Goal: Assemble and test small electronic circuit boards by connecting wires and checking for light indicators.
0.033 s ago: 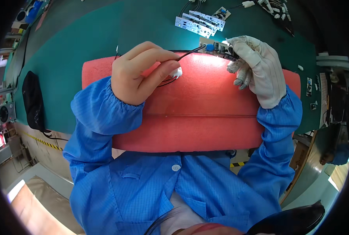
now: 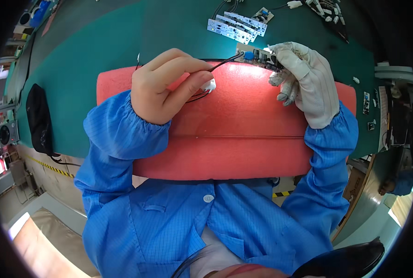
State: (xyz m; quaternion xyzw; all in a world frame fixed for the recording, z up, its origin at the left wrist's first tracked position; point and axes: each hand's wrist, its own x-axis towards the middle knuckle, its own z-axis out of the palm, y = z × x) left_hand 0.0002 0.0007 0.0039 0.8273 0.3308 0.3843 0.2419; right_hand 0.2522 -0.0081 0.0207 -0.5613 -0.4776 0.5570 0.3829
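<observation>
Fingers [image 2: 188, 69] of the bare left hand [image 2: 162, 85] are curled closed around a thin black cable [image 2: 225, 60], which is pinched between thumb and forefinger; a small white connector [image 2: 209, 85] is seen just beside the thumb tip, with thin red and black wires [image 2: 195, 97] running back under the hand. From the pinch, the cable is led to the right and slightly farther away, up to a small circuit board [image 2: 256, 55]. That board is held at its right end by the right hand [image 2: 304, 78], which is covered by a white fabric glove; its fingers are bent closed on the board's edge, though the exact grip is hidden by the glove. The board is kept at the far edge of a red foam pad [image 2: 243, 125], over which both hands are placed. The pad is laid on a green mat [image 2: 99, 55]. Farther away, beyond the held board, a row of similar white circuit boards [image 2: 236, 25] is laid on the mat. A black pouch-like object [image 2: 39, 118] is seen at the left edge of the mat. Blue sleeves [image 2: 118, 134] are worn on both forearms.
</observation>
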